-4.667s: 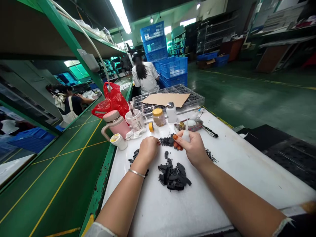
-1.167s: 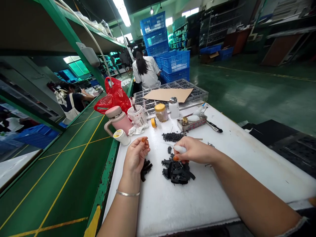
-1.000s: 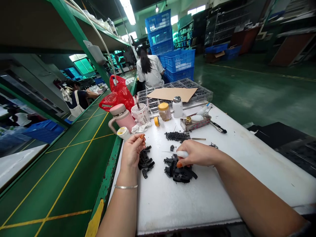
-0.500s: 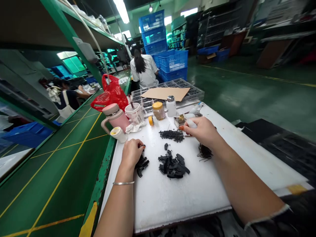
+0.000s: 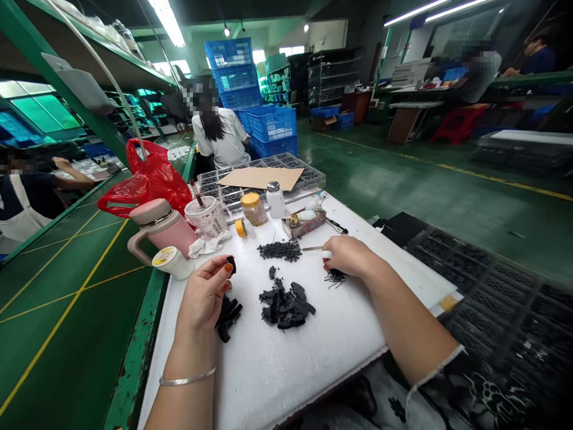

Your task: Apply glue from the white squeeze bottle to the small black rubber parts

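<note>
My left hand (image 5: pixel 199 298) is raised above the left side of the white tabletop. Its thumb and fingers pinch a small black curved part (image 5: pixel 231 264). Below it lies a small heap of black curved pieces (image 5: pixel 229 316), partly hidden by the hand. My right hand (image 5: pixel 349 255) is lowered at a bunch of thin black pins (image 5: pixel 335 278), its fingers closed around a small white object (image 5: pixel 327 254) whose kind is unclear. A thin stick (image 5: pixel 312 248) shows left of these fingers. Between my hands sits a larger pile of black parts (image 5: pixel 286 307), with tiny black pieces (image 5: pixel 280 251) behind it.
A pink mug (image 5: pixel 163 227), white tub (image 5: pixel 171 263), paper cup (image 5: pixel 206 216), yellow-lidded jar (image 5: pixel 253 210), white bottle (image 5: pixel 275 202) and small box (image 5: pixel 308 225) line the back. Cardboard (image 5: pixel 262 178) covers part of a compartment tray. A green conveyor (image 5: pixel 67 304) runs left; co-workers sit beyond.
My left hand has lifted from the black pieces with one part pinched. My right hand has come down from beside the small box to the pins. The camera view has swung right.
</note>
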Tool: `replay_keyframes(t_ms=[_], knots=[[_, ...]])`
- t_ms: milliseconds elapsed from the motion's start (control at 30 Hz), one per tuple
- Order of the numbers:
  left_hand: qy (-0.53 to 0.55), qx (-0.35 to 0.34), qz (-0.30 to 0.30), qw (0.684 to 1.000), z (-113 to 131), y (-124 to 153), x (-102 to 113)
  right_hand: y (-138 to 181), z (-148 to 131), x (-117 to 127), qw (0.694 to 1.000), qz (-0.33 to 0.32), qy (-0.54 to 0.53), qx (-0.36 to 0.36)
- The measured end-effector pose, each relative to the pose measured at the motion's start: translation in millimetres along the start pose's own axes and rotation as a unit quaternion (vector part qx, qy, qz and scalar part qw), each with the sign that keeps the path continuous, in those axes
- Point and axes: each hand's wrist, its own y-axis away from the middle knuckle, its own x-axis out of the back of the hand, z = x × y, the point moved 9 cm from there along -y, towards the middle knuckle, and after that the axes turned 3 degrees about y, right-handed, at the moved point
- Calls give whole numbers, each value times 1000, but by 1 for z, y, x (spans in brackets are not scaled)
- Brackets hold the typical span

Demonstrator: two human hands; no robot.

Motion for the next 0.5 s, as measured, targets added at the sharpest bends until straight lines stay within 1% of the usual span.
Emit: replay_keyframes(t_ms=[67,167,400,500], knots=[[54,16,-5,998,-3,3,-5,-2,1,-4,999,-5,22,-26],[91,38,-9,995,-6,5,-10,-2,0,-8,998,-18,42,-42],[129,58,-46,989,-10,11,-27,4,-1,-10,996,-33,73,-39],[128,63,-66,988,-12,14,-35,2,3,-16,995,-36,86,-36]])
